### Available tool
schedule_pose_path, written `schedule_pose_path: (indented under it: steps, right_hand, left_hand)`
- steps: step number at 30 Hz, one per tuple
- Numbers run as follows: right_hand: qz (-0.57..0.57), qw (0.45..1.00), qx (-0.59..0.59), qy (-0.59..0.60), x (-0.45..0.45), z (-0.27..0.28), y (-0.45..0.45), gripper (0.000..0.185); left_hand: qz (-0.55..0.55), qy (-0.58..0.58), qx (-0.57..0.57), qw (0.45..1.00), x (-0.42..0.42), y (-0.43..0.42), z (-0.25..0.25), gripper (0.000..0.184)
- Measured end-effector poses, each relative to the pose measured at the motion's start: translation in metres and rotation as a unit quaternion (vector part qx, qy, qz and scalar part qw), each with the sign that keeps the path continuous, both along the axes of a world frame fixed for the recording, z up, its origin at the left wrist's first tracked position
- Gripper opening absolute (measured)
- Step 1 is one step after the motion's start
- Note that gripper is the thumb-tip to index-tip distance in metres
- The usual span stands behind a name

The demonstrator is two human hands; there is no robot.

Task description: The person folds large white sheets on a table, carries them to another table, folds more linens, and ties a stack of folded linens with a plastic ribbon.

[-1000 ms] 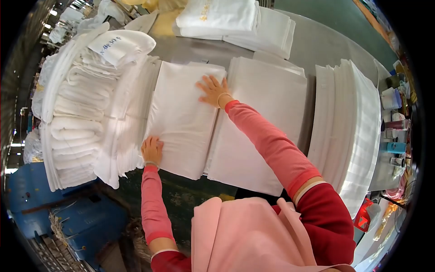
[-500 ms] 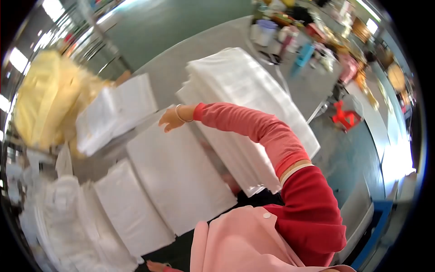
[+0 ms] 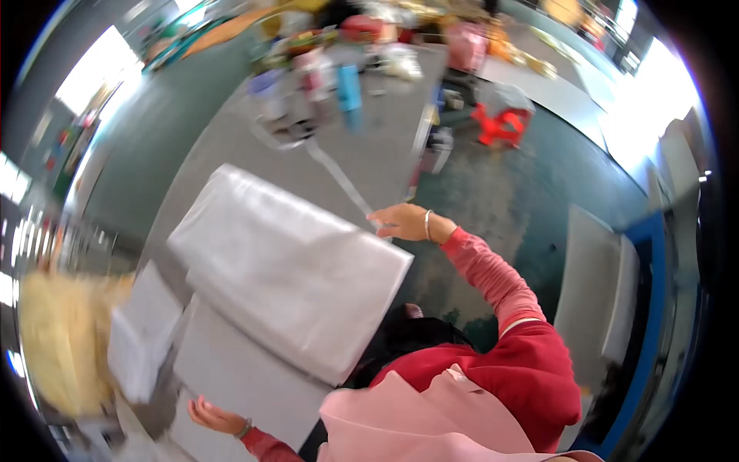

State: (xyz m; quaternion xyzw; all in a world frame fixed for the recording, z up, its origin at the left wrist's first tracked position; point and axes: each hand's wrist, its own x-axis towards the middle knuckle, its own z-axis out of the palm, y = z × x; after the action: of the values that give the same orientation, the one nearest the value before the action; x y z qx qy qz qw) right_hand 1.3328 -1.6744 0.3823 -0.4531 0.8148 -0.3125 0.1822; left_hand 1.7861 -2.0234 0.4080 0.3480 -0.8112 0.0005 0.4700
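Note:
A large stack of white sheets [image 3: 292, 262] lies at a slant on the grey table, its layers too blurred to tell apart. My right hand [image 3: 400, 221], with a bangle at the wrist, is at the stack's right corner. Its fingers reach forward with the thumb apart, and I see nothing held; whether it touches the sheets I cannot tell. Lower left, my left hand [image 3: 217, 416] is open over another flat white pile [image 3: 239, 369], fingers slightly spread.
A folded white bundle [image 3: 142, 335] and a yellow bag-like heap [image 3: 65, 339] are at left. A blue bottle [image 3: 349, 86] and mixed items stand on the grey table [image 3: 204, 146]. A red stool [image 3: 500, 125] is on the floor beyond its right edge.
My view has swung right. My right hand has moved from the smaller piles' far edge to the large stack's right corner. My left hand has come further into view over a pile.

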Motion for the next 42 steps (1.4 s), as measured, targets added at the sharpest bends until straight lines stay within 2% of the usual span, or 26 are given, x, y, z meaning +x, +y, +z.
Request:
schedule_pose_path:
  steps: [2, 3, 6, 8, 10, 11, 14, 19, 20, 21, 25, 27, 29, 32, 35, 37, 39, 40, 41, 42]
  right_hand:
    - [-0.108, 0.993, 0.056, -0.001, -0.003, -0.011, 0.074, 0.045]
    - [-0.152, 0.985, 0.078, 0.01, -0.002, -0.023, 0.111, 0.046]
    - [-0.271, 0.948, 0.167, -0.006, 0.018, -0.048, 0.208, 0.048]
    - [-0.331, 0.917, 0.218, -0.047, 0.036, -0.063, 0.253, 0.049]
    - [-0.366, 0.885, 0.273, -0.089, 0.052, -0.078, 0.285, 0.045]
    - [-0.382, 0.87, 0.292, -0.108, 0.058, -0.083, 0.293, 0.043]
    - [-0.406, 0.858, 0.279, -0.146, 0.073, -0.088, 0.301, 0.043]
    - [-0.431, 0.867, 0.189, -0.161, 0.085, -0.101, 0.29, 0.048]
    - [-0.433, 0.871, 0.166, -0.159, 0.087, -0.103, 0.291, 0.048]
    - [-0.431, 0.877, 0.142, -0.159, 0.089, -0.107, 0.291, 0.048]
    - [-0.443, 0.841, 0.225, -0.212, 0.092, -0.134, 0.318, 0.044]
    - [-0.504, 0.809, 0.225, -0.204, 0.099, -0.14, 0.339, 0.041]
    - [-0.546, 0.788, 0.173, -0.224, 0.11, -0.138, 0.364, 0.043]
    - [-0.581, 0.774, 0.099, -0.231, 0.125, -0.178, 0.414, 0.047]
    - [-0.615, 0.747, 0.039, -0.25, 0.136, -0.196, 0.484, 0.05]
    - [-0.664, 0.665, -0.137, -0.313, 0.14, -0.22, 0.549, 0.048]
    - [-0.692, 0.554, -0.294, -0.358, 0.132, -0.201, 0.613, 0.046]
    - [-0.721, 0.497, -0.342, -0.341, 0.128, -0.21, 0.651, 0.043]
    - [-0.688, 0.464, -0.489, -0.268, 0.127, -0.247, 0.695, 0.036]
    - [-0.691, 0.382, -0.562, -0.245, 0.126, -0.256, 0.733, 0.027]
  left_hand:
    - [-0.098, -0.036, -0.004, 0.995, -0.072, 0.022, 0.018, 0.031]
    - [-0.15, 0.005, -0.049, 0.987, -0.111, 0.04, 0.028, 0.025]
    - [-0.227, -0.067, -0.029, 0.971, -0.184, 0.101, 0.061, 0.023]
    - [-0.334, -0.077, -0.053, 0.938, -0.225, 0.112, 0.061, 0.021]
    - [-0.381, -0.169, -0.022, 0.909, -0.254, 0.116, 0.059, 0.019]
    - [-0.4, -0.216, -0.009, 0.891, -0.271, 0.125, 0.064, 0.018]
    - [-0.476, -0.278, -0.06, 0.832, -0.312, 0.138, 0.072, 0.017]
    - [-0.549, -0.385, -0.06, 0.739, -0.362, 0.142, 0.067, 0.017]
    - [-0.585, -0.339, -0.119, 0.727, -0.373, 0.148, 0.065, 0.016]
    - [-0.591, -0.348, -0.102, 0.721, -0.38, 0.156, 0.064, 0.016]
    - [-0.603, -0.407, -0.064, 0.683, -0.4, 0.187, 0.073, 0.017]
    - [-0.611, -0.42, -0.034, 0.671, -0.408, 0.205, 0.074, 0.016]
    - [-0.619, -0.44, -0.01, 0.65, -0.424, 0.231, 0.081, 0.014]
    - [-0.625, -0.462, -0.021, 0.628, -0.452, 0.277, 0.08, 0.016]
    - [-0.679, -0.452, -0.025, 0.578, -0.483, 0.343, 0.07, 0.016]
    - [-0.667, -0.486, 0.01, 0.565, -0.499, 0.403, 0.059, 0.015]
    - [-0.687, -0.5, 0.001, 0.528, -0.522, 0.47, 0.038, 0.016]
    - [-0.699, -0.505, 0.042, 0.504, -0.534, 0.502, 0.022, 0.017]
    - [-0.709, -0.513, 0.081, 0.477, -0.545, 0.532, 0.003, 0.017]
    - [-0.708, -0.517, 0.137, 0.461, -0.556, 0.56, -0.02, 0.016]
